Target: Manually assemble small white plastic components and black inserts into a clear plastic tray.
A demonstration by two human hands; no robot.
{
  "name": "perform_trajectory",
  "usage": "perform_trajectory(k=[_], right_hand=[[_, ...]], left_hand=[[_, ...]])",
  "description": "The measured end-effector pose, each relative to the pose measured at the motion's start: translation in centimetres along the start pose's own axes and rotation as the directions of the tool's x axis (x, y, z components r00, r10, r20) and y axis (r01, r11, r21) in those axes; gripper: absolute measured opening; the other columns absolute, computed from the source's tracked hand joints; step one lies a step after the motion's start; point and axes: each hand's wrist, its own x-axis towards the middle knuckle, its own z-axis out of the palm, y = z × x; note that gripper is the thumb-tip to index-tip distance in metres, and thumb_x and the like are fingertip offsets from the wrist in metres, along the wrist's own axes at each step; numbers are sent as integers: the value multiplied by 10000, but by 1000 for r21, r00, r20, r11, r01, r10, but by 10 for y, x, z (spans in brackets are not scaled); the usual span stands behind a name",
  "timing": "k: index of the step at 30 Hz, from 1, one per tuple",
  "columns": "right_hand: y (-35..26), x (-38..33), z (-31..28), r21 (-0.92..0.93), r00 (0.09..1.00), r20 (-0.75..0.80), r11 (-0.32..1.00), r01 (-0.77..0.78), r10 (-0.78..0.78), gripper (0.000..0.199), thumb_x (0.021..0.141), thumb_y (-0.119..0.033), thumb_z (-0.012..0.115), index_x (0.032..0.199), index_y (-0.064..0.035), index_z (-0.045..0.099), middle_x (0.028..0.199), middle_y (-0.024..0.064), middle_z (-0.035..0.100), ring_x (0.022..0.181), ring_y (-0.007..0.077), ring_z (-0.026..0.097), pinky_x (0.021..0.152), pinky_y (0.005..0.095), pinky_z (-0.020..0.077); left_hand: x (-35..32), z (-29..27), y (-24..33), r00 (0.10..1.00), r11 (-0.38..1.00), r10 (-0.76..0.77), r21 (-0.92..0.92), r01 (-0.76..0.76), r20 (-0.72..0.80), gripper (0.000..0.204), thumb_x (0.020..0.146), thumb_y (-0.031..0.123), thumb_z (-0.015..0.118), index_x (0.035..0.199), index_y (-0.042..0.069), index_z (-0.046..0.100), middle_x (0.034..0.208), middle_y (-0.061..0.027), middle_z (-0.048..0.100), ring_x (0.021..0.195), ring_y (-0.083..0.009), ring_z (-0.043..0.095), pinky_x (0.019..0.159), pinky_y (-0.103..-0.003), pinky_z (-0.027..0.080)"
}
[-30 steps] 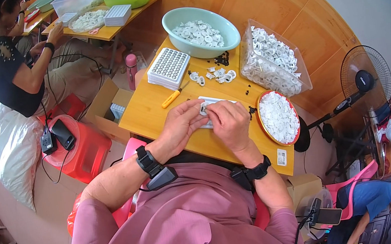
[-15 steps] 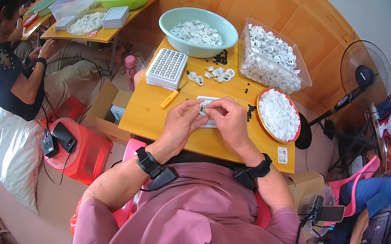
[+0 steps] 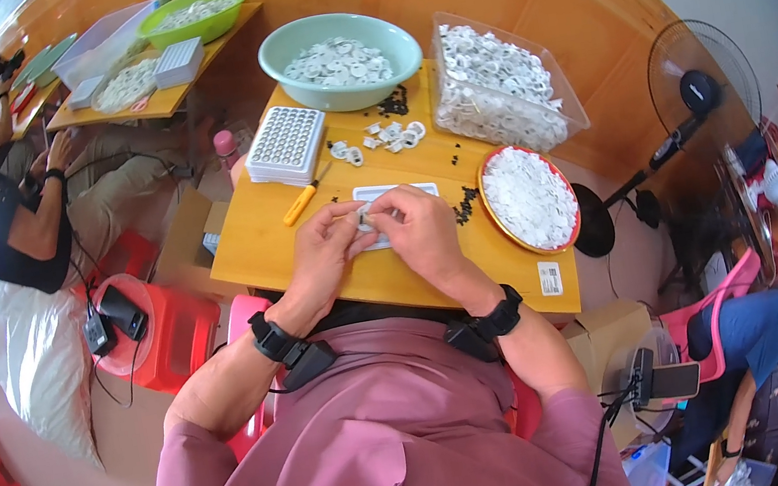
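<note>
Over the near edge of the wooden table (image 3: 264, 247), my left hand (image 3: 322, 253) and my right hand (image 3: 419, 228) meet. Their fingertips pinch a small white plastic part (image 3: 366, 218) between them, partly hidden by the fingers. Beneath and behind the hands lies a small white tray (image 3: 391, 188). A screwdriver with a yellow handle (image 3: 301, 204) rests to the left of them. Farther back are a few loose white ring-shaped parts (image 3: 405, 136). Tiny black pieces (image 3: 466, 205) are scattered just right of my right hand.
Stacked white trays (image 3: 284, 146) stand at the back left, near a pale green basin (image 3: 275, 71) of white parts. A clear bin (image 3: 575, 115) and a red-rimmed bowl (image 3: 577, 233) sit to the right, beside a fan (image 3: 700, 91). Two other people work nearby.
My view has shifted, so the table sits farther left in it. Both hands stay together on the small white part, their fingers slightly rearranged. The person at lower right has reached lower.
</note>
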Motion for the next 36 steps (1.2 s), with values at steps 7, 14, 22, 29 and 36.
perform_trajectory(k=[7,14,22,29,36], right_hand=[[15,4,-2,332,986,97,930,-161,137,151,815,-86,731,906,21,675,813,121,702,686,188,702,596,312,518],[22,9,-3,481,971,185,848,-222,149,160,841,-62,728,924,64,673,804,110,713,654,142,699,558,266,518],[26,18,-26,500,901,413,795,-343,129,165,885,-104,706,974,35,714,777,38,697,630,55,587,556,196,445],[26,19,-21,504,885,443,777,-376,141,162,874,-115,722,955,25,711,767,18,674,627,53,560,568,203,445],[27,18,-25,463,883,450,811,-356,131,163,880,-124,724,954,20,707,786,27,684,644,58,582,570,212,462]], left_hand=[[1,2,-1,1000,999,-28,-33,28,5,231,1054,109,490,1228,-30,549,1130,-135,661,1014,-185,681,905,-290,579],[1,4,4,999,998,-45,-45,46,15,239,1032,79,525,1244,-32,532,1124,-137,667,1001,-193,693,916,-292,577],[-2,11,8,997,997,-57,47,55,46,300,963,2,589,1244,-74,519,1113,-167,679,1042,-222,692,942,-285,563],[-3,7,10,999,996,-32,84,30,27,275,950,-22,577,1216,-75,528,1096,-170,683,1003,-204,701,900,-260,576],[1,7,5,999,993,-27,114,23,30,236,958,18,608,1173,-67,557,1027,-161,700,950,-201,714,859,-251,583]])
